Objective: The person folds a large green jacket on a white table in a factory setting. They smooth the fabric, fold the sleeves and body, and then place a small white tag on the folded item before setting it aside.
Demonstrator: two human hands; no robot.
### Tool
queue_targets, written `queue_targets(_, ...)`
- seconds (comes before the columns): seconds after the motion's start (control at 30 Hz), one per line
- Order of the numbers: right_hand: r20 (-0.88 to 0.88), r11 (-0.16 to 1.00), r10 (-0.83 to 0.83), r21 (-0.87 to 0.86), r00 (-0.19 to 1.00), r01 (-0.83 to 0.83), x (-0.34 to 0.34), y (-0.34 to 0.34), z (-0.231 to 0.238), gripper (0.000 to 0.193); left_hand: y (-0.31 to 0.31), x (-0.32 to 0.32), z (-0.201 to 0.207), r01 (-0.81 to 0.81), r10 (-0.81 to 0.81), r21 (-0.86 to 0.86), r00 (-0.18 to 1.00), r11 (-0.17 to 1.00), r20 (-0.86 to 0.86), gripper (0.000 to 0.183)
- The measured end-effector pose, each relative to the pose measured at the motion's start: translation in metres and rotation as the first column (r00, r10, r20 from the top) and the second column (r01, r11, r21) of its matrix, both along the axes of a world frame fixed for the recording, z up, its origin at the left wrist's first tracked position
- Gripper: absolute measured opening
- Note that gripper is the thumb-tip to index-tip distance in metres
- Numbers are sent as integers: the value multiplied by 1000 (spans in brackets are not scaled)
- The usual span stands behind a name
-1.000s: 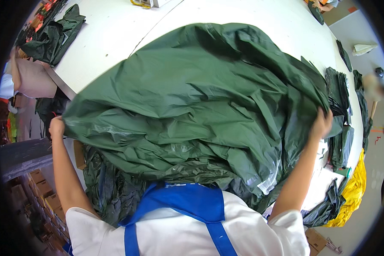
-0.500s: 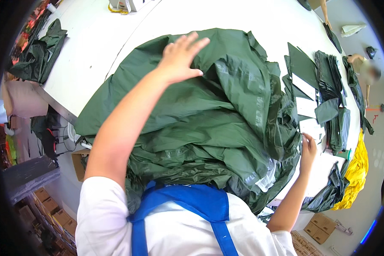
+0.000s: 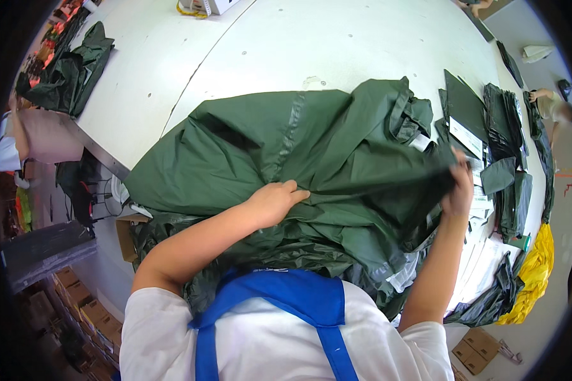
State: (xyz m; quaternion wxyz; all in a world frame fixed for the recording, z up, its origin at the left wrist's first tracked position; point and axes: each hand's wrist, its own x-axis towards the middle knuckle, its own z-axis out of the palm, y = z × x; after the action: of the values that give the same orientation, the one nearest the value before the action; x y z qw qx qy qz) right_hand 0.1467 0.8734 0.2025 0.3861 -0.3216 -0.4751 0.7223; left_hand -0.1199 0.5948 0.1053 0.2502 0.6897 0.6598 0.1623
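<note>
Hands working a dark green garment (image 3: 311, 159) lying crumpled on the white tabletop (image 3: 248, 57), left hand (image 3: 274, 202) pinching a near fold (grip closed), right hand (image 3: 459, 190) gripping its right edge, folded green pieces (image 3: 505, 127) stacking far right.

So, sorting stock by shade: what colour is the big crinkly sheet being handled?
Dark green plastic sheet, clearest in the head view.

Garment (image 3: 311, 159) lies on table (image 3: 337, 44), its near edge hanging off. Left hand (image 3: 274, 202) on the garment's near middle; right hand (image 3: 459, 190) at its right edge. Right of garment: folded stack (image 3: 505, 127), possibly more garments. Far left of garment: another bundle (image 3: 70, 70).
</note>
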Motion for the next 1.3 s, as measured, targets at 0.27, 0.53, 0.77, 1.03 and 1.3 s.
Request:
queue_targets(0.27,79,976,217,1,973,-218,65,-150,32,12,-11,21,91,-58,82,-67,885,996,458,31)
queue_targets(0.53,463,555,170,684,870,-473,-72,-222,109,44,-24,51,128,-93,61,-36,281,995,958,30)
queue_targets(0.77,740,767,-142,502,657,-400,65,-120,36,77,-49,17,119,-256,152,-231,-292,939,944,35)
queue_targets(1.03,655,659,-484,709,580,-250,129,-120,4,25,-61,18,102,-405,167,-357,-433,842,886,35)
queue_targets(1.3,902,615,412,-377,-125,-692,165,-199,61,25,-69,7,34,-672,379,-518,-360,529,853,24)
